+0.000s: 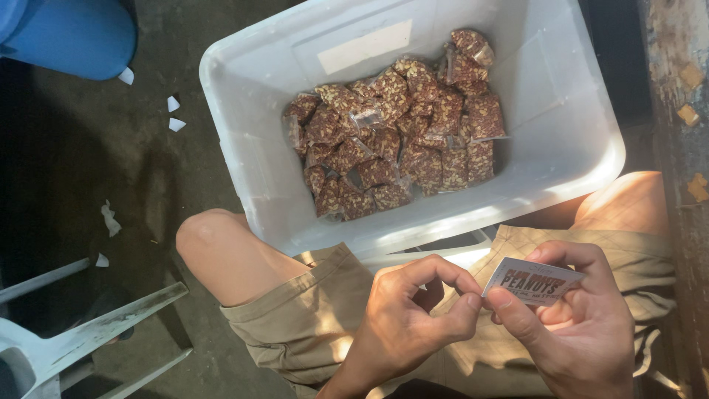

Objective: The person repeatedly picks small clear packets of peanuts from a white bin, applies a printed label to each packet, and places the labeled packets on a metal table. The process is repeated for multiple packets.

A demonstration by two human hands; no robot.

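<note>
Fig.: small printed paper label [533,281] pinched betw. thumb and fingers of right hand [572,325] above the lap; left hand [413,314] curled w/ fingertips at the label's left edge, grasping nothing else. Label looks light, thin, easily creased, so best held by its edges. Just ahead of the knees, a white plastic bin [561,148] w/ clear packets of peanuts [399,137] on a dark concrete floor [88,170] w/ paper scraps; white plastic chair [81,336] at left.

The dark concrete floor [111,162] carries a white plastic bin [561,148], just beyond the fingers [450,277]. Small white paper scraps [174,114] lie scattered on it well to the left of the fingers, near a white chair leg [103,329].
</note>
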